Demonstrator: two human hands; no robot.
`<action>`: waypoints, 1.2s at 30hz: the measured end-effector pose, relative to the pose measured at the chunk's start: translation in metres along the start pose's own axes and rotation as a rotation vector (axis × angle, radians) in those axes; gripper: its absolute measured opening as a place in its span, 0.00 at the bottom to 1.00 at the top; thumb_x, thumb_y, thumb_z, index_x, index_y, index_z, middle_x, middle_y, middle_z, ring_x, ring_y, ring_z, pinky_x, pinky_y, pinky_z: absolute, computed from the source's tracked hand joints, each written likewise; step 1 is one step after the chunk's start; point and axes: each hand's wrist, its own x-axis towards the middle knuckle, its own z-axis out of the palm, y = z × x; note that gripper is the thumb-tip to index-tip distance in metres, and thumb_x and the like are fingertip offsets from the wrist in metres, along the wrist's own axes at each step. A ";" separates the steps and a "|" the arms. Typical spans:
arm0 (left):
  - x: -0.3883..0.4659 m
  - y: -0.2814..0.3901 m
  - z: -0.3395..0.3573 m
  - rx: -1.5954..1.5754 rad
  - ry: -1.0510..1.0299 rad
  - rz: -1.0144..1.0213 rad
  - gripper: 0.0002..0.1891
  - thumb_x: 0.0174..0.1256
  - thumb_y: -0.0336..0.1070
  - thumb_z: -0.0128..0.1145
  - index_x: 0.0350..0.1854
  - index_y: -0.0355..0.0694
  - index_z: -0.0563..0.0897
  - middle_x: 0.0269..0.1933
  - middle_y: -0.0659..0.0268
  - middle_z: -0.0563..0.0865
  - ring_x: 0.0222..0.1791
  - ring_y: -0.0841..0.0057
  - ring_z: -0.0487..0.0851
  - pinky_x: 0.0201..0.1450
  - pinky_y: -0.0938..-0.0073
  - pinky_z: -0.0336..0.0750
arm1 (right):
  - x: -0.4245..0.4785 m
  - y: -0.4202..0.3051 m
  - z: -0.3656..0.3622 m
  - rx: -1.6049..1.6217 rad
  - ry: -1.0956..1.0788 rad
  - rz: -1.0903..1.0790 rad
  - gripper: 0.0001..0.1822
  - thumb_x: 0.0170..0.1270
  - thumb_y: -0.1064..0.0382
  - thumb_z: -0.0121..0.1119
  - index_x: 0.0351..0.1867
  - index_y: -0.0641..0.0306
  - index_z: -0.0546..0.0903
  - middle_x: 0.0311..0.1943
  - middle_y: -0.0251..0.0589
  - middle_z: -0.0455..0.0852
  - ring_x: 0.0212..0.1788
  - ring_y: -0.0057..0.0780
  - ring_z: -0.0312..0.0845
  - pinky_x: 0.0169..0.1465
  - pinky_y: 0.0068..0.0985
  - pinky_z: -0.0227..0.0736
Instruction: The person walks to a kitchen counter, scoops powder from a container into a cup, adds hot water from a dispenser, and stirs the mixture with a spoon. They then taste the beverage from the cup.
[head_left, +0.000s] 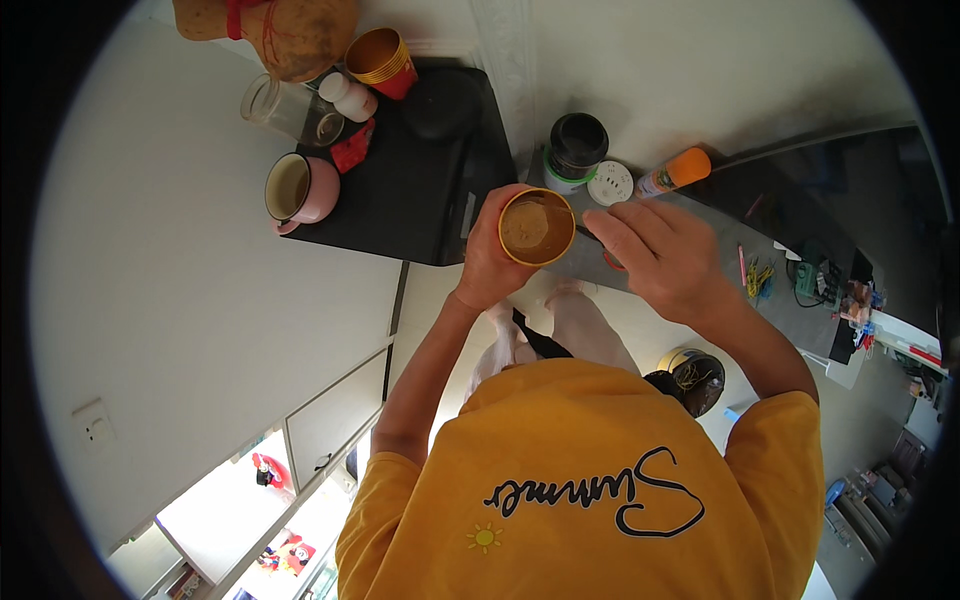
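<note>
My left hand (495, 259) is wrapped around a paper cup (564, 251) with a golden-brown inside, its mouth facing up towards me. A mound of light brown powder (525, 225) lies in the cup. Just right of the rim is my right hand (660, 259), its thumb and forefinger pinched together. A faint thin thing seems to run from those fingertips over the rim, too unclear to name. Partly behind the right hand, a tool with a red loop handle (613, 260), perhaps scissors, lies on the grey desktop (585, 266).
On a black case (390, 195) at left stand a pink mug (319, 191), a glass jar (281, 109), a white bottle (349, 97) and stacked paper cups (382, 64). A black-topped jar (579, 146), white perforated disc (610, 183) and orange-capped can (675, 172) stand along the wall.
</note>
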 end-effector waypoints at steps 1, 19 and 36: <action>0.000 0.000 0.000 0.009 -0.006 0.007 0.36 0.42 0.24 0.74 0.57 0.38 0.70 0.51 0.60 0.78 0.50 0.67 0.80 0.53 0.73 0.75 | 0.000 0.000 -0.001 0.004 -0.009 0.008 0.21 0.43 0.70 0.62 0.44 0.68 0.79 0.30 0.38 0.78 0.28 0.30 0.76 0.30 0.23 0.73; -0.009 0.011 0.004 -0.007 -0.053 -0.085 0.35 0.41 0.26 0.74 0.56 0.41 0.72 0.51 0.62 0.78 0.51 0.66 0.80 0.54 0.72 0.74 | -0.002 0.002 -0.001 0.235 -0.147 0.234 0.19 0.43 0.75 0.61 0.41 0.64 0.77 0.28 0.40 0.80 0.28 0.38 0.79 0.28 0.29 0.72; -0.108 0.009 -0.023 -0.120 0.217 -0.380 0.40 0.43 0.31 0.77 0.61 0.39 0.68 0.56 0.61 0.77 0.59 0.69 0.76 0.61 0.70 0.71 | 0.016 -0.014 0.050 1.064 -0.343 0.728 0.16 0.66 0.65 0.57 0.55 0.63 0.76 0.21 0.40 0.82 0.21 0.30 0.79 0.28 0.27 0.74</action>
